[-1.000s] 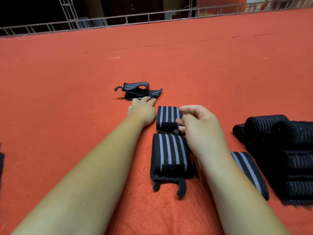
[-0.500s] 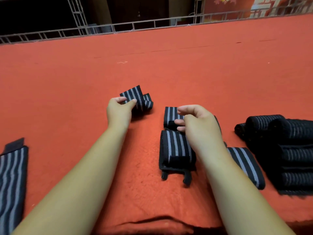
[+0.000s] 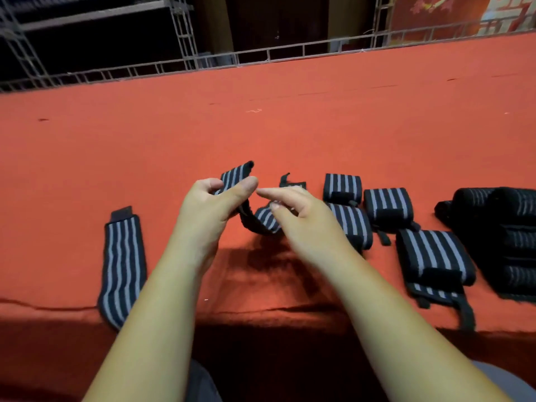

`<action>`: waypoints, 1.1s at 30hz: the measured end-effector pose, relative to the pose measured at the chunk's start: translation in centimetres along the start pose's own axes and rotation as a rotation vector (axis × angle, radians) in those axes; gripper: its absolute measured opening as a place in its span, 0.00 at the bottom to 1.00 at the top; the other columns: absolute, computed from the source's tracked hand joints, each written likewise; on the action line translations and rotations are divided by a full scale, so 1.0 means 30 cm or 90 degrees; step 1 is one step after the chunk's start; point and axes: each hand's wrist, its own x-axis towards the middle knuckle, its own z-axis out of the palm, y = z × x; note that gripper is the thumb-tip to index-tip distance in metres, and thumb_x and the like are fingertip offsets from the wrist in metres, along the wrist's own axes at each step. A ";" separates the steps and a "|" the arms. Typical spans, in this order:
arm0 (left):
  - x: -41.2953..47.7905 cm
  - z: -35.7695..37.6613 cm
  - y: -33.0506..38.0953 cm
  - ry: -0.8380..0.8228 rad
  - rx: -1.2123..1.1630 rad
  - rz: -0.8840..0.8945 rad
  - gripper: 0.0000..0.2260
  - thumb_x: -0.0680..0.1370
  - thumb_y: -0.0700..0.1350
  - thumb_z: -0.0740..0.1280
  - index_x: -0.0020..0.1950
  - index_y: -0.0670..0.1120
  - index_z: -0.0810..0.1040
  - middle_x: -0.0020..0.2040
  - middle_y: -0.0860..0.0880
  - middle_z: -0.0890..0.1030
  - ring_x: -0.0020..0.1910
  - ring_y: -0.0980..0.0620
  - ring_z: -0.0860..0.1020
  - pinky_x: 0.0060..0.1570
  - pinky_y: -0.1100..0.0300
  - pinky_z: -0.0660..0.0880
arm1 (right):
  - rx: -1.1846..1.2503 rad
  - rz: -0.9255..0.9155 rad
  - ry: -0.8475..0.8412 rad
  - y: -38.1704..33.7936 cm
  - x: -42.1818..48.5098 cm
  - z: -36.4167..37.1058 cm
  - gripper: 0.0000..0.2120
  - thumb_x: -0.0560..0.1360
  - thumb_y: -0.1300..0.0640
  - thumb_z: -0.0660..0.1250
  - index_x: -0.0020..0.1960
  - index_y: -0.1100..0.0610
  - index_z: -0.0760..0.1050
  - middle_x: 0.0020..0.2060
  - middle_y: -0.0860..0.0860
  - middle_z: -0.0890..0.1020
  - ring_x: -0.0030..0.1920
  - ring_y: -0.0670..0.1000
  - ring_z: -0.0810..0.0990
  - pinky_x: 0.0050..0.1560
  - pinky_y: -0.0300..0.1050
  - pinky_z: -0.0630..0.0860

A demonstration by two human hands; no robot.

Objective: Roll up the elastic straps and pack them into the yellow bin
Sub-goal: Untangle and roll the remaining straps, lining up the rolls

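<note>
While the left grip pinches one end of a strap between thumb and fingers and holds it raised above the counter, the rest of that strap sags in a loose loop toward the right grip. The right grip has its index finger extended and its thumb at the loop. Motion blur prevents a ruling on whether it clamps the strap or only touches it. This strap is unrolled, and no turn has been wound on it.

Completed work:
- Four rolls lie on the counter to the right of the hands.
- The first roll lies farthest back, and the second roll lies just beside it.
- The third roll is partly hidden by the right forearm.
- The fourth roll lies nearest the front edge, with its tab trailing.
- A dark pile of further straps sits at the far right of the view.

Remaining work:
- Roll the strap in hand.
- Roll the flat strap, which lies fully extended at the left with its near end at the front edge.
- Pack all the rolls. The bin is not in view, and no strap is shown packed.

Assessment: rolling is well advanced, with two straps outstanding. The packing stage is judged not yet begun.
</note>
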 end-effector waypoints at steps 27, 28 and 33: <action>-0.116 -0.199 -0.054 -0.073 0.114 0.117 0.24 0.77 0.51 0.79 0.69 0.66 0.76 0.70 0.52 0.79 0.55 0.54 0.84 0.61 0.48 0.83 | 0.061 0.005 -0.060 -0.008 -0.055 0.116 0.04 0.81 0.56 0.75 0.48 0.54 0.83 0.42 0.51 0.85 0.43 0.46 0.81 0.50 0.50 0.79; -0.124 -0.202 -0.049 -0.139 0.142 0.126 0.23 0.77 0.53 0.79 0.70 0.67 0.78 0.74 0.55 0.75 0.62 0.57 0.81 0.65 0.53 0.81 | 0.087 0.001 -0.057 -0.008 -0.057 0.115 0.01 0.82 0.56 0.74 0.51 0.53 0.84 0.43 0.47 0.87 0.45 0.45 0.84 0.51 0.48 0.80; -0.156 -0.200 -0.053 -0.243 0.241 0.127 0.25 0.82 0.48 0.76 0.76 0.67 0.77 0.84 0.64 0.62 0.78 0.61 0.69 0.71 0.64 0.72 | 0.135 -0.002 -0.046 -0.015 -0.071 0.099 0.08 0.86 0.58 0.69 0.57 0.52 0.87 0.50 0.48 0.90 0.50 0.44 0.87 0.54 0.39 0.81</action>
